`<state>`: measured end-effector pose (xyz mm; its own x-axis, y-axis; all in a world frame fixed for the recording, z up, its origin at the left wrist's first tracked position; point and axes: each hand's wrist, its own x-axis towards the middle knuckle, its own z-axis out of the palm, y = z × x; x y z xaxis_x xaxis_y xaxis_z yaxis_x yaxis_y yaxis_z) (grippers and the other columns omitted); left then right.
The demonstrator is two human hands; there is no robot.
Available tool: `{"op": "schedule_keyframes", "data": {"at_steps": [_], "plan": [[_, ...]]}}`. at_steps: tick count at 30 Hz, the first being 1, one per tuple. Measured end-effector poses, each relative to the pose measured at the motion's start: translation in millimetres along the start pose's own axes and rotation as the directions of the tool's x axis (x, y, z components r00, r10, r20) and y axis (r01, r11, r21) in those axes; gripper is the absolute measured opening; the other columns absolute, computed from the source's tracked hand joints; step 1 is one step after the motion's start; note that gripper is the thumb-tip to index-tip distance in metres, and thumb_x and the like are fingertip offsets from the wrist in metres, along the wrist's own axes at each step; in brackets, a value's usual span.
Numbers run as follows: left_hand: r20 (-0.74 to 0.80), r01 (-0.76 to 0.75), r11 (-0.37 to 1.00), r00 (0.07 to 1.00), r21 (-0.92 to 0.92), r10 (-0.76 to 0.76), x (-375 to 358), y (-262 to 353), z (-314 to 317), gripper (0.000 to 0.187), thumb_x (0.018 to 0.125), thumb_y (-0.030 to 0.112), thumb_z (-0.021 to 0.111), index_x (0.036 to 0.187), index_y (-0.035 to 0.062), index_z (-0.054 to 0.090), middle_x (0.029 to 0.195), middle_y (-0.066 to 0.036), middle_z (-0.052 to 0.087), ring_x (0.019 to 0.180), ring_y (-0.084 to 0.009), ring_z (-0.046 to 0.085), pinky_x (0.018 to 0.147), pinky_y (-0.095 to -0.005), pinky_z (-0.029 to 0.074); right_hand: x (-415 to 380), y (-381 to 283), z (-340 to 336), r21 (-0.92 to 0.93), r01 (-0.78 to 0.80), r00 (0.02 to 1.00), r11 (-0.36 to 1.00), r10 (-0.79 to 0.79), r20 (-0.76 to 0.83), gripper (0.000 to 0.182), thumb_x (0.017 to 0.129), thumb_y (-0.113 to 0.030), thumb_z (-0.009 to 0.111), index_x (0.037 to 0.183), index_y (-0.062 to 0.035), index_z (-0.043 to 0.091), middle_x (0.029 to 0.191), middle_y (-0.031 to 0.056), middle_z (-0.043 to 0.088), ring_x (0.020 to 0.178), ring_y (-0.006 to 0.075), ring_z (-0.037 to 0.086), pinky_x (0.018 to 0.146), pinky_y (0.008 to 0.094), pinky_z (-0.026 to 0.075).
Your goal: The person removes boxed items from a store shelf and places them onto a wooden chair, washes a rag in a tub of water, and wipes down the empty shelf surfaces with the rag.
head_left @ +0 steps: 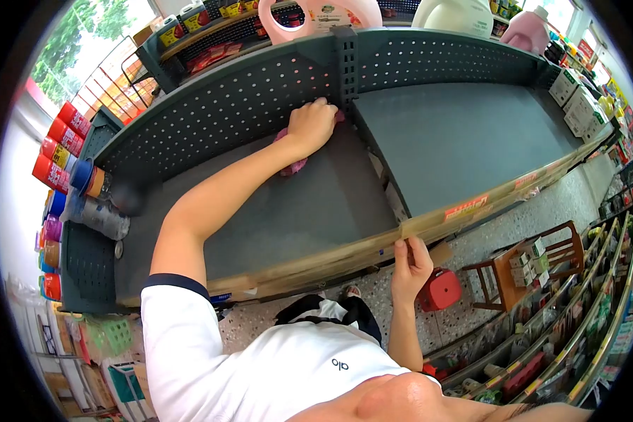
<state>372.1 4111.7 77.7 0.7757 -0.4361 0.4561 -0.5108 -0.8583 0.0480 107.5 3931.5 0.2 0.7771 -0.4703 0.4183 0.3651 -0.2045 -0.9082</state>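
A pink cloth lies under my left hand, whose fingers are wrapped over it at the back of the dark grey shelf, near the perforated back panel and the centre upright. Part of the cloth shows below the wrist and a bit beyond the fingertips. My right hand is at the shelf's front edge, its thumb and fingers pinched against the tan label strip. What lies between those fingers is too small to make out.
Bottles and jars stand at the shelf's left end. White-and-green boxes are at the right end of the neighbouring shelf. Large jugs stand above the back panel. A red stool and a wooden chair are on the floor.
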Motion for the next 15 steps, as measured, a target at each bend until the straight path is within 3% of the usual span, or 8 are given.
{"op": "schedule_keyframes", "data": {"at_steps": [9, 12, 15], "plan": [[0.061, 0.067, 0.992, 0.995, 0.105, -0.073, -20.2, -14.9, -16.3, 0.017, 0.085, 0.019, 0.059, 0.088, 0.0065, 0.07, 0.089, -0.015, 0.063, 0.081, -0.0349, 0.065, 0.069, -0.0458, 0.052, -1.5, 6.7, -4.1, 0.016, 0.003, 0.999, 1.0, -0.003, 0.037, 0.019, 0.092, -0.003, 0.061, 0.108, 0.0074, 0.062, 0.089, 0.0014, 0.06, 0.078, 0.0066, 0.052, 0.069, 0.0193, 0.041], [0.071, 0.123, 0.988, 0.989, 0.094, -0.13, -33.0, -25.0, -23.7, 0.018, 0.085, 0.021, 0.06, 0.089, 0.0085, 0.071, 0.089, -0.014, 0.063, 0.081, -0.0344, 0.065, 0.069, -0.0454, 0.052, -2.2, 5.1, -1.7, 0.079, -0.054, 0.999, 0.995, 0.054, 0.0, 0.017, 0.089, -0.004, 0.063, 0.102, 0.0069, 0.063, 0.084, 0.007, 0.063, 0.076, 0.0122, 0.056, 0.07, 0.024, 0.046], [0.088, 0.123, 0.984, 0.987, 0.133, -0.135, -47.4, -28.1, -32.5, 0.018, 0.085, 0.022, 0.06, 0.092, 0.0111, 0.072, 0.089, -0.013, 0.063, 0.081, -0.034, 0.065, 0.069, -0.0453, 0.052, -2.2, 2.3, -0.1, 0.103, -0.039, 0.999, 0.994, 0.041, -0.017, 0.016, 0.089, -0.003, 0.063, 0.101, 0.0068, 0.063, 0.084, 0.0064, 0.063, 0.075, 0.0119, 0.056, 0.069, 0.0243, 0.045]]}}
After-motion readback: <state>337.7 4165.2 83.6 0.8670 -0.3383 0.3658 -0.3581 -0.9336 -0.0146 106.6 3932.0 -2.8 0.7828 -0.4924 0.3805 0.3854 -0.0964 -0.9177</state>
